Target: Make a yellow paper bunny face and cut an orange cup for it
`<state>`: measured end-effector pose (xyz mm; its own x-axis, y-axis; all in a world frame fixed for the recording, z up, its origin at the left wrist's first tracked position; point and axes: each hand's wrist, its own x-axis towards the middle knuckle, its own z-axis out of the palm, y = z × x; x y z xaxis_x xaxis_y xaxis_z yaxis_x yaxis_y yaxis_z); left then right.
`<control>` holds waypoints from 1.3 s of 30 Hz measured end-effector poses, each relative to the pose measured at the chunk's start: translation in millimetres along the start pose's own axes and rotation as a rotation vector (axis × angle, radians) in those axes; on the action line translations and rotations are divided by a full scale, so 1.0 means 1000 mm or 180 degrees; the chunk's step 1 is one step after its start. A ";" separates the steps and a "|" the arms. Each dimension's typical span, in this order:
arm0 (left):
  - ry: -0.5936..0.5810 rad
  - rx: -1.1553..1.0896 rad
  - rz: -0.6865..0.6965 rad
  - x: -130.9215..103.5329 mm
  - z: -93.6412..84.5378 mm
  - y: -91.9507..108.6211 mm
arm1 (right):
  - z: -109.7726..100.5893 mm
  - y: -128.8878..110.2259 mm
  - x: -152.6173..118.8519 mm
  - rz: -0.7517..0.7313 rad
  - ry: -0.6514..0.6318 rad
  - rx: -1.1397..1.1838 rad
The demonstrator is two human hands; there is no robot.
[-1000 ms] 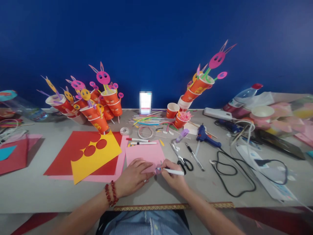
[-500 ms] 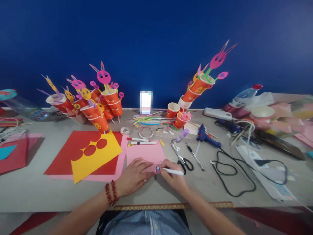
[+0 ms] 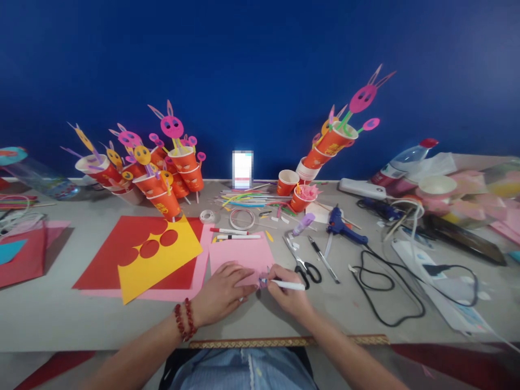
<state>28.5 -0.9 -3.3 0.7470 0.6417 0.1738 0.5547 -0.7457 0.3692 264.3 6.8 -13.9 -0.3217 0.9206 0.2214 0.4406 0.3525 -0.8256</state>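
A pink paper sheet lies on the grey table in front of me. My left hand, with a red bead bracelet at the wrist, rests on its lower left part, fingers spread. My right hand is closed around a white marker. The marker's tip points left, at a small dark drawn mark near the sheet's lower edge, close to my left fingertips. Two more markers lie just beyond the sheet.
Left, yellow paper with round cutouts overlaps red paper. Right are scissors, a pen, a blue glue gun and black cable. Decorated cup stacks and a bright screen stand at the back.
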 end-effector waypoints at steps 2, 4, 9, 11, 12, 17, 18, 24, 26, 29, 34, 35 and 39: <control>0.0011 0.0000 0.0000 0.000 0.000 0.000 | 0.000 0.001 0.000 -0.0011 0.0003 -0.0004; 0.0017 0.0001 0.0012 0.000 0.000 0.000 | 0.000 0.002 -0.001 -0.0013 0.0014 -0.0010; -0.0012 0.0019 0.0023 0.000 0.001 -0.001 | 0.000 0.000 0.000 -0.0005 0.0022 -0.0040; -0.0013 0.0020 0.0015 -0.001 0.001 -0.001 | 0.000 0.000 0.000 -0.0024 0.0005 -0.0042; -0.0008 0.0015 0.0010 -0.001 0.001 -0.001 | 0.000 -0.001 0.000 -0.0032 0.0002 -0.0035; 0.0007 0.0000 -0.0007 0.000 0.000 0.000 | -0.001 -0.001 0.000 -0.0043 -0.0006 0.0019; 0.0016 0.0006 -0.0008 0.000 0.000 0.000 | -0.001 -0.001 0.000 -0.0043 -0.0010 0.0027; 0.0049 0.0008 0.0022 -0.001 0.001 -0.001 | -0.001 0.000 -0.001 -0.0038 -0.0018 0.0074; 0.0062 0.0022 0.0036 -0.001 0.001 -0.001 | -0.001 -0.001 -0.001 -0.0033 -0.0027 0.0092; 0.0044 0.0020 0.0032 -0.001 0.001 -0.001 | -0.001 -0.002 -0.001 -0.0038 -0.0032 0.0116; -0.0007 -0.0010 0.0031 -0.001 0.002 -0.002 | -0.001 -0.002 -0.001 -0.0050 -0.0036 0.0158; -0.0018 -0.0015 0.0032 -0.001 0.002 -0.002 | -0.001 -0.002 -0.001 -0.0051 -0.0034 0.0172; -0.0032 -0.0029 0.0028 -0.001 0.002 -0.002 | -0.001 -0.001 -0.002 -0.0038 -0.0010 0.0230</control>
<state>27.2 -0.2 -6.0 0.7555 0.6332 0.1681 0.5447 -0.7497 0.3759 265.1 5.1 -13.2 -0.3294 0.9158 0.2299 0.3751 0.3504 -0.8582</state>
